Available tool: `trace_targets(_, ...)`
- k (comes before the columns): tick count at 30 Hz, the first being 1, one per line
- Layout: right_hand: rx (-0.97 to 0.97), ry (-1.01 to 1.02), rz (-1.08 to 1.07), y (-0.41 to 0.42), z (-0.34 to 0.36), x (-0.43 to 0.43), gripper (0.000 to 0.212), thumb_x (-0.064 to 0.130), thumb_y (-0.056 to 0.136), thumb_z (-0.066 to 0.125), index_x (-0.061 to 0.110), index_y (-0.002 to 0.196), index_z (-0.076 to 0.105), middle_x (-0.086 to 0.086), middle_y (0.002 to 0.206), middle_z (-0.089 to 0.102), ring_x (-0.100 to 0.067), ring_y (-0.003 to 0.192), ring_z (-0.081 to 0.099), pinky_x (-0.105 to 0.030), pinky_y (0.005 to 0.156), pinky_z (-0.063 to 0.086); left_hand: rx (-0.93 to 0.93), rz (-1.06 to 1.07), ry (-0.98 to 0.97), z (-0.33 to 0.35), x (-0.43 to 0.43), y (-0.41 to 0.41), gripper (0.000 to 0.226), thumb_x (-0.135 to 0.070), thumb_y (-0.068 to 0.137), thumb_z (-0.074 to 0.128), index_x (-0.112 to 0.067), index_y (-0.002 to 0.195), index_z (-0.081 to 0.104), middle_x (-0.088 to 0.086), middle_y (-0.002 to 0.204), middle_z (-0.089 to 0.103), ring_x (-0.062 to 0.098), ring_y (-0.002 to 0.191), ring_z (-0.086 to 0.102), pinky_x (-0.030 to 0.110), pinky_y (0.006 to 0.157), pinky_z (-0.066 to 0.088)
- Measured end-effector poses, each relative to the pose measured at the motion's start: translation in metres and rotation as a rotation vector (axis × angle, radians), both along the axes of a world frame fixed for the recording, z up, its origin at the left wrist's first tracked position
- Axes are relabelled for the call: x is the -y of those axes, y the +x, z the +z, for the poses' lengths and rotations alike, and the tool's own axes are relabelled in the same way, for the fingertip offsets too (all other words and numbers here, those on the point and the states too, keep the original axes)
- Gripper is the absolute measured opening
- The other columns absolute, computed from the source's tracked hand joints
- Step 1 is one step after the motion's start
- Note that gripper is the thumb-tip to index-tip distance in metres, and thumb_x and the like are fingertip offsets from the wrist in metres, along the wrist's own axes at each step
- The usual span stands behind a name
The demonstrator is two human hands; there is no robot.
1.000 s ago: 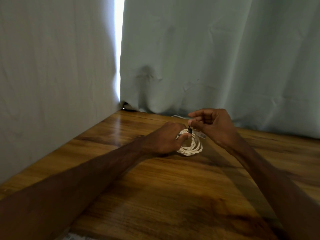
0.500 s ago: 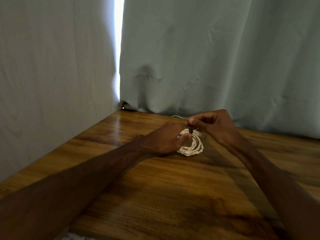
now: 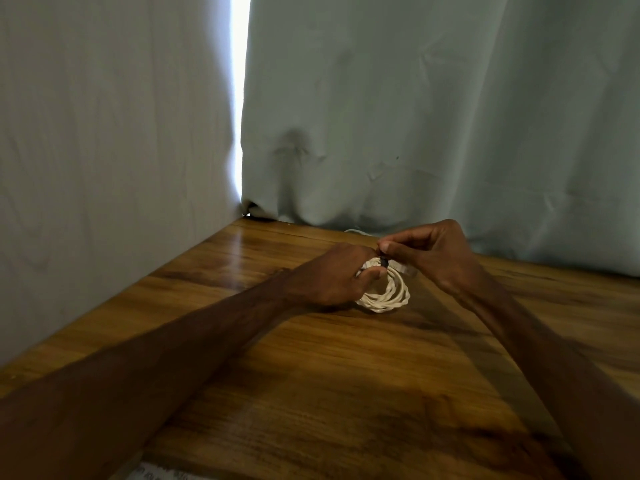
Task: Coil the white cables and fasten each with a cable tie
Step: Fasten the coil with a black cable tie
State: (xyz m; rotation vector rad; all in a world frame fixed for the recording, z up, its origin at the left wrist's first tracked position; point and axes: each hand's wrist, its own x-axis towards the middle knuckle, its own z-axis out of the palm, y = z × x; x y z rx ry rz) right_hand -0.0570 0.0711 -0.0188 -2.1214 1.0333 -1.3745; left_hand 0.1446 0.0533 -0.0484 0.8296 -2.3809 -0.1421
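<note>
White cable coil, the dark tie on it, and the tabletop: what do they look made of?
The white cable coil shows twisted strands, matte off-white; fabric braid or plastic jacket, unclear. The dark tie is a small black band, too small to tell. The tabletop looks like wood or wood-look laminate, glossy: grain streaks and a bright reflection.

- A glossy brown wooden table top with dark grain streaks (image 3: 329, 375) fills the lower half of the view
- A pale grey-blue fabric curtain (image 3: 433, 116), creased and wrinkled, hangs across the back and reaches down to the table's far edge
- A second pale grey fabric panel (image 3: 104, 133) runs along the table's left edge
- A narrow vertical slit of bright white light (image 3: 239, 98) shows between the two fabrics at the corner, and a soft sheen from it lies on the wood just below
- A strip of white printed paper (image 3: 156, 474) peeks in at the bottom edge, its print too blurred to read
</note>
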Motion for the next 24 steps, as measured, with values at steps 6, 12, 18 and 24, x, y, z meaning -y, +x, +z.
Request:
trace_targets(6,0.024,-0.001,0.015,0.000,0.000,-0.001,0.019,0.006,0.086,0.077,-0.001,0.103,0.078,-0.006,0.090,0.080,-0.017,0.085,0.078,-0.019,0.075,0.059,0.004,0.003,-0.009,0.002,-0.003,-0.001,0.021,-0.028,0.106,0.052,-0.036,0.086,0.052,-0.021,0.076,0.055,-0.003,0.070,0.056,0.014,0.062,0.036)
trace_targets(12,0.029,0.024,-0.011,0.006,-0.002,-0.001,0.018,0.015,0.095,0.069,0.004,0.107,0.078,-0.004,0.094,0.080,-0.012,0.087,0.077,-0.015,0.074,0.056,-0.066,0.001,-0.017,-0.001,0.001,0.003,0.013,-0.030,0.105,0.053,-0.029,0.094,0.059,-0.017,0.085,0.063,-0.005,0.076,0.060,0.011,0.066,0.040)
trace_targets(18,-0.030,0.249,-0.026,0.001,-0.001,0.001,0.030,0.042,0.095,0.067,0.017,0.105,0.080,-0.009,0.098,0.079,-0.027,0.098,0.075,-0.042,0.092,0.059,-0.187,0.014,0.056,0.000,0.000,0.008,0.015,-0.030,0.104,0.056,-0.021,0.099,0.068,-0.008,0.095,0.073,0.002,0.085,0.067,0.024,0.073,0.053)
trace_targets(24,-0.111,0.294,0.001,-0.001,-0.004,-0.001,0.020,0.016,0.094,0.072,0.011,0.112,0.077,-0.010,0.098,0.079,-0.028,0.093,0.075,-0.040,0.082,0.060,-0.322,0.074,0.164,-0.004,0.005,0.011,0.015,-0.034,0.102,0.061,-0.024,0.110,0.069,-0.013,0.098,0.071,-0.001,0.088,0.067,0.019,0.072,0.052)
